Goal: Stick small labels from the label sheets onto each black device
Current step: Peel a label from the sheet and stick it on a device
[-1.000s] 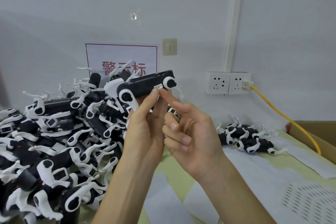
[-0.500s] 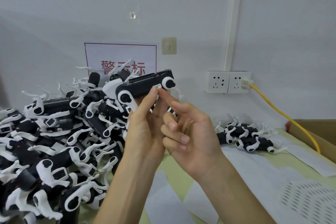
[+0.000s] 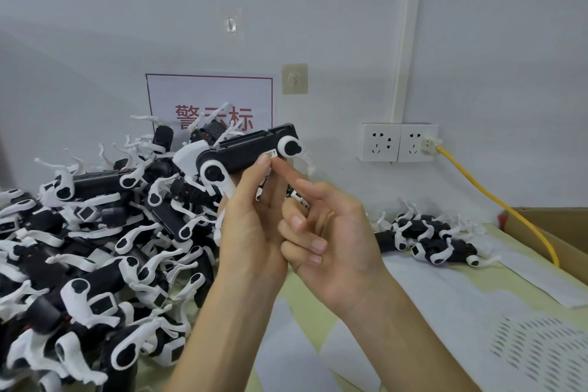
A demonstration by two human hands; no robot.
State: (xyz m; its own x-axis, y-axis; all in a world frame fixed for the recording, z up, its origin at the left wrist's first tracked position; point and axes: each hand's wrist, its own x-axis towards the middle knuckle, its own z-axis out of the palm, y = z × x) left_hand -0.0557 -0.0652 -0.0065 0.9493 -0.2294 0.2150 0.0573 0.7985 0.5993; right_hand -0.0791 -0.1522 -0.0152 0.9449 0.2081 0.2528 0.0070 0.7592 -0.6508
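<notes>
One left hand (image 3: 251, 232) holds black device (image 3: 245, 154) above pile (image 3: 95, 248).

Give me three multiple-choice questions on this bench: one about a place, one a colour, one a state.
1. The big pile of devices lies:
A. on the person's left
B. on the person's right
C. inside the cardboard box

2. The cable plugged into the wall socket is:
A. red
B. yellow
C. blue

3. The held device is:
A. lying on the table
B. buried in the pile
C. raised in the left hand

Answers: A, it fills the left side; B, it is yellow from the plug onward; C, the left hand grips it aloft.
</notes>
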